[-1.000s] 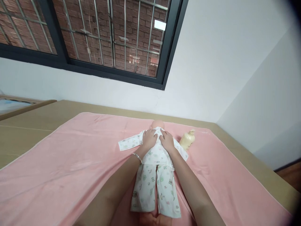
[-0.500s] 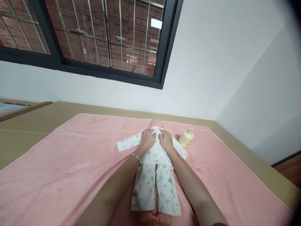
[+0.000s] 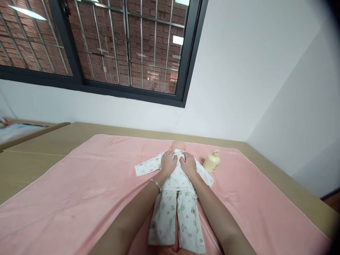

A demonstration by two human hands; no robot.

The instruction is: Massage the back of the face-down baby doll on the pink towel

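A baby doll lies on its back, its head towards the wall, dressed in a white printed long-sleeved top and matching trousers. With a silvery bracelet at the wrist, my left hand grips the top near the collar, its thumb turned inward. Opposite it, my right hand has its fingers closed on the other side of the collar. Cloth is bunched between the two hands; my fingertips are partly hidden. Both sleeves stretch out sideways. The doll's feet are cut off at the bottom edge.
A cream pump bottle stands beside the right-hand sleeve. Under the doll a pink blanket covers a wooden surface, which meets a white wall. Above is a dark-framed barred window.
My hands have drawn slightly closer to the collar, where the cloth is now more bunched. The whole view has shifted, so everything sits a little lower.
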